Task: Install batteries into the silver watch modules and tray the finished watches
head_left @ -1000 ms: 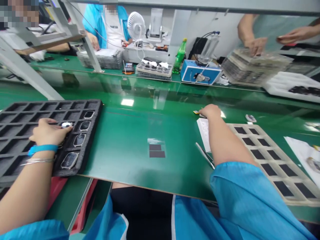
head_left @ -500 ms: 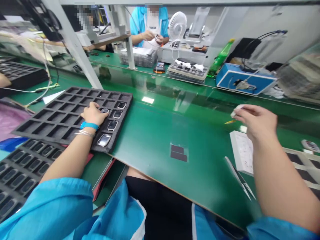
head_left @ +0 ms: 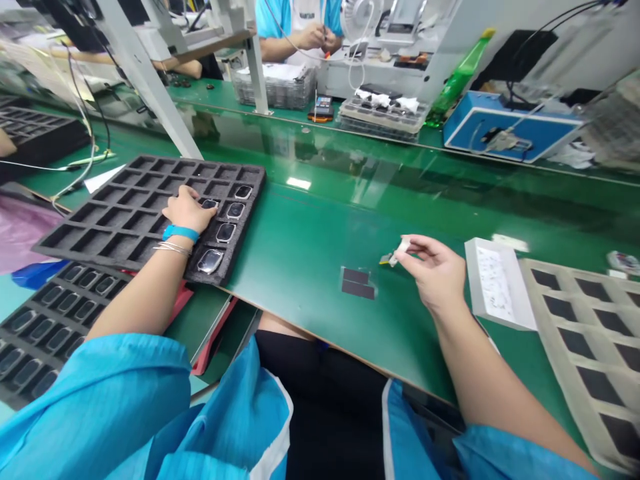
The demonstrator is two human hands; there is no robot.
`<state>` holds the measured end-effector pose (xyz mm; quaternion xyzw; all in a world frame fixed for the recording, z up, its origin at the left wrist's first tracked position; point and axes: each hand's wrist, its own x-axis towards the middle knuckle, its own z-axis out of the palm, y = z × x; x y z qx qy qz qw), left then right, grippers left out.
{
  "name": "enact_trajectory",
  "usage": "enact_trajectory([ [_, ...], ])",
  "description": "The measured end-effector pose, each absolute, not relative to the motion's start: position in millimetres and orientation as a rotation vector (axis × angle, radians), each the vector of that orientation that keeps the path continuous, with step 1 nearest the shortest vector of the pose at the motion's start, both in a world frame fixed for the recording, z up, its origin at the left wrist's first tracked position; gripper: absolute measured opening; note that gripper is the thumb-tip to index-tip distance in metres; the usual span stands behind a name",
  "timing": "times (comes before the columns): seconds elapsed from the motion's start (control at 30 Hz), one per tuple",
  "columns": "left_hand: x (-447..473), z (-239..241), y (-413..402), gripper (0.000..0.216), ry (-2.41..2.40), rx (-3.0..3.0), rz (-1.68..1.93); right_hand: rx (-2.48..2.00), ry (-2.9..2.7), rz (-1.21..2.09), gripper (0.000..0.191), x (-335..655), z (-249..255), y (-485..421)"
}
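My left hand is over the black foam tray, its thumb and fingers closed about a watch case that sits in a slot. Beside it, more watch cases fill the tray's right column. My right hand pinches a small white part with a yellow tip above the green bench mat; its exact kind is too small to make out. Left of that hand lies a clear sheet with two dark rectangles. The tweezers are mostly hidden by my right forearm.
A white box stands right of my right hand, beside a pale compartment tray. A second black tray with watch cases lies lower left. Across the bench are a blue box, a green bottle and a co-worker's hands.
My right hand has moved left from near the white box toward the middle of the mat, carrying the small white part. My left hand stays at the same watch case.
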<state>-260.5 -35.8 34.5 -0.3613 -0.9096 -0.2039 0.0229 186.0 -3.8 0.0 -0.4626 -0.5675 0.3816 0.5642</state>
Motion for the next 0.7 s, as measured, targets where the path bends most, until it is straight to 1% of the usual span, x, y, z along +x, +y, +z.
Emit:
enact_trajectory([
  [0.17,-265,40,-27,0.044,-2.865,-1.112,-0.429,-1.039,-1.420,0.889,0.035,181,4,-14],
  [0.33,-258,43,-25,0.042,-2.815,-1.163,-0.225,-1.011,-1.514,0.803,0.033,183,8,-20],
  [0.5,-231,51,-37,0.051,-2.713,-1.315,-0.190,-1.002,-1.561,0.750,0.033,184,10,-21],
  [0.57,-205,57,-37,0.051,-2.615,-1.372,-0.305,-1.010,-1.563,0.749,0.034,184,9,-21],
  [0.63,-166,61,-33,0.053,-2.418,-1.560,-0.592,-1.014,-1.555,0.761,0.034,184,6,-20],
  [0.7,-118,60,-24,0.061,-2.270,-2.163,-0.960,-1.018,-1.542,0.784,0.035,184,3,-18],
])
